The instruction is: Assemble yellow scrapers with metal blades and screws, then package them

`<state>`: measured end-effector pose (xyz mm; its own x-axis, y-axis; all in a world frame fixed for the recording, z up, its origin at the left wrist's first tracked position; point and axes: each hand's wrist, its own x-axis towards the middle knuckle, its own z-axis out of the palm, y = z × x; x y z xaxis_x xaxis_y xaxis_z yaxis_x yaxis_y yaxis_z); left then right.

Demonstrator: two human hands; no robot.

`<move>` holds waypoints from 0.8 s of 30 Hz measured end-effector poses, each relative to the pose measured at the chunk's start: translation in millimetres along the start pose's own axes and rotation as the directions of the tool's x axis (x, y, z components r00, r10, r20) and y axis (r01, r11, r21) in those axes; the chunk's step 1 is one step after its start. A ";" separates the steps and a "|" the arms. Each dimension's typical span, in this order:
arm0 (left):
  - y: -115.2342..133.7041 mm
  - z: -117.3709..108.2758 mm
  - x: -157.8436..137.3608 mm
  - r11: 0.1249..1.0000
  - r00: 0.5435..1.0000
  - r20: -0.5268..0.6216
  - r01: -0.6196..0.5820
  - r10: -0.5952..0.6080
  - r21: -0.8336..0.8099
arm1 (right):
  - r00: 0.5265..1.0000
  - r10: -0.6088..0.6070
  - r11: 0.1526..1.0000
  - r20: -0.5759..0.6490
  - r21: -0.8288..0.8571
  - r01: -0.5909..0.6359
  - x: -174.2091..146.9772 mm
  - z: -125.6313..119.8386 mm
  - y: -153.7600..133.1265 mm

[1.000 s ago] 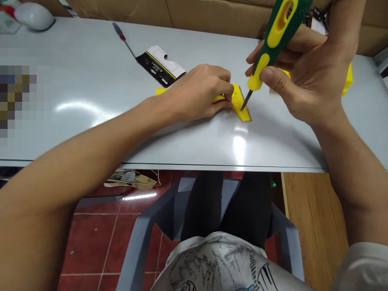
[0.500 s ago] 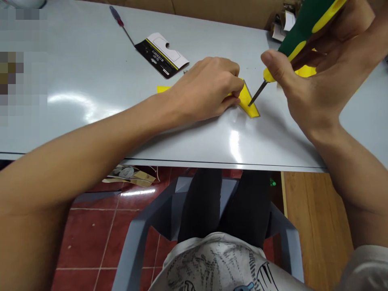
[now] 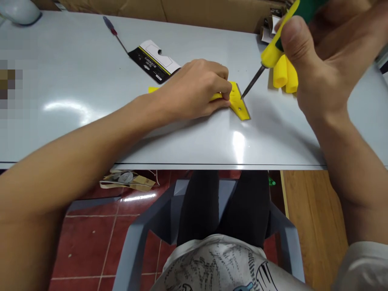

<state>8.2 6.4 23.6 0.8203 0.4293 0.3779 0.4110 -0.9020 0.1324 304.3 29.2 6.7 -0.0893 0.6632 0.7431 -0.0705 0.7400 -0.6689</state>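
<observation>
My left hand is closed around the neck of a yellow scraper, pressing it to the white tabletop. The scraper's flared head points right, has a grey edge and shows small holes; its handle end sticks out behind my wrist. In my right hand is a screwdriver with a green and yellow handle, tilted so its dark shaft runs down to the left. Its tip appears at the head's right edge; whether it touches I cannot tell. My fingers partly hide both tools.
A black and white packaging card lies beyond my left hand, beside a second, thin screwdriver. Yellow tubular pieces lie behind my right hand. Small boxes stand at the back by a cardboard wall. The table's front edge is close to me.
The screwdriver tip has moved from the lower part of the scraper's head up to its right edge, uncovering a hole. My right hand has turned on the handle. The view has shifted slightly.
</observation>
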 end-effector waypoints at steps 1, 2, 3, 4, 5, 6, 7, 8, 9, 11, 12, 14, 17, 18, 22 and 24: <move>-4.3 -0.1 -0.4 0.999 1.000 -0.008 -0.028 0.028 -0.018 | 0.970 -0.243 0.969 0.018 -0.049 0.244 3.6 4.6 -1.9; -8.1 -0.5 -0.5 0.998 0.999 -0.020 -0.052 0.051 -0.037 | 0.907 -0.419 0.903 0.049 -0.079 0.422 7.3 7.9 -1.2; -11.2 -0.9 -0.4 0.996 0.997 -0.029 -0.069 0.068 -0.054 | 0.873 -0.477 0.869 0.105 -0.097 0.486 10.9 9.6 1.6; -13.5 -1.3 -0.1 0.994 0.996 -0.038 -0.086 0.084 -0.070 | 0.871 -0.463 0.871 0.161 -0.100 0.481 14.2 9.8 5.8; -15.0 -1.7 0.4 0.991 0.994 -0.046 -0.104 0.100 -0.083 | 0.897 -0.399 0.900 0.191 -0.105 0.423 17.0 9.1 10.7; -15.8 -1.9 0.8 0.989 0.992 -0.051 -0.116 0.111 -0.095 | 0.926 -0.318 0.933 0.202 -0.108 0.344 19.3 8.0 15.7; -15.9 -2.1 1.2 0.987 0.992 -0.055 -0.120 0.115 -0.104 | 0.945 -0.262 0.953 0.197 -0.103 0.285 21.1 7.1 20.5; -15.5 -2.3 1.5 0.987 0.992 -0.057 -0.118 0.113 -0.111 | 0.953 -0.237 0.962 0.187 -0.093 0.258 22.3 6.7 24.6; -14.8 -2.4 1.6 0.987 0.993 -0.054 -0.111 0.106 -0.116 | 0.954 -0.241 0.963 0.176 -0.082 0.259 23.1 6.9 27.8; -13.2 -2.6 1.4 0.989 0.996 -0.046 -0.083 0.077 -0.125 | 0.939 -0.299 0.947 0.168 -0.072 0.314 23.3 8.6 30.2; -12.5 -2.8 1.1 0.989 0.997 -0.041 -0.067 0.062 -0.132 | 0.927 -0.339 0.933 0.163 -0.067 0.353 22.6 9.4 29.1; -12.0 -3.0 0.3 0.988 0.998 -0.034 -0.051 0.047 -0.148 | 0.916 -0.369 0.922 0.155 -0.063 0.382 19.9 9.9 22.1; -12.8 -3.1 -1.3 0.986 0.998 -0.040 -0.054 0.049 -0.157 | 0.918 -0.304 0.943 0.255 -0.057 0.328 14.7 8.1 6.8; -13.3 -3.2 -1.9 0.985 0.998 -0.040 -0.049 0.043 -0.164 | 0.912 -0.290 0.947 0.290 -0.050 0.317 13.3 7.6 2.7; -14.6 -3.4 -3.3 0.982 0.999 -0.032 -0.011 0.005 -0.190 | 0.895 -0.338 0.935 0.291 -0.002 0.353 10.6 10.2 -6.1; -14.0 -3.8 -3.1 0.984 0.999 -0.031 -0.015 0.009 -0.178 | 0.911 -0.287 0.953 0.295 -0.014 0.304 9.7 12.4 -13.2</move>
<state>-1.6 17.5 24.1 0.8113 0.4192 0.4075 0.3214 -0.9021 0.2880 292.0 24.5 22.4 -0.3545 0.3591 0.8633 -0.0806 0.9081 -0.4108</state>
